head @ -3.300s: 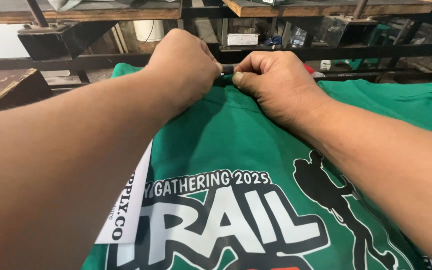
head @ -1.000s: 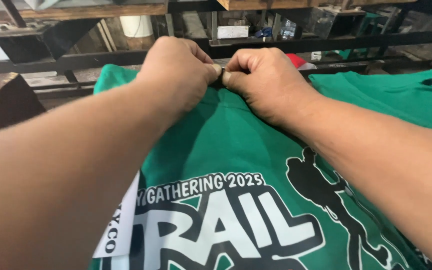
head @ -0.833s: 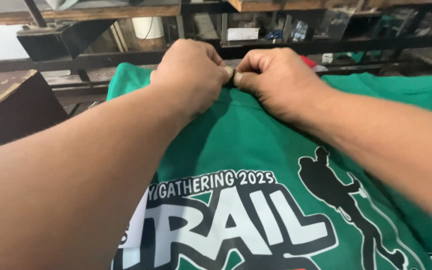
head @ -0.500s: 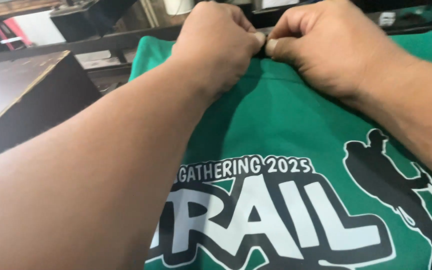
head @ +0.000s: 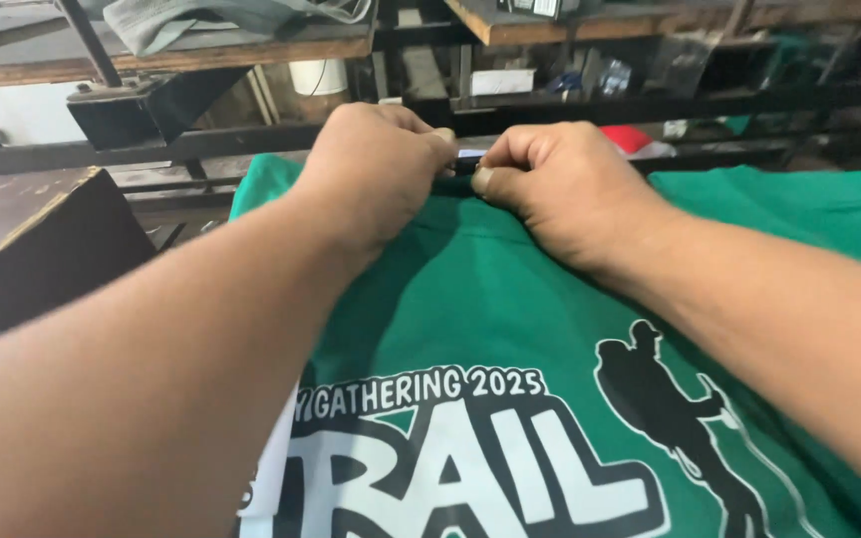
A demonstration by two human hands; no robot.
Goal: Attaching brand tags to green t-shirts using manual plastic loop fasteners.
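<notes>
Hands meet at the far edge of a green T-shirt (head: 490,289) spread flat in front of the person, its white lettering and dark hiker print facing up. Left hand (head: 376,169) is curled tight, fingers pinching the collar edge. Right hand (head: 565,189) is closed too, thumb and fingertips gripping the same edge, the two hands nearly touching. A dark slanted board (head: 47,254) sits to the left. Behind, wooden shelves (head: 251,45) on a black metal frame hold a grey cloth (head: 201,15) and small, blurred clutter.
</notes>
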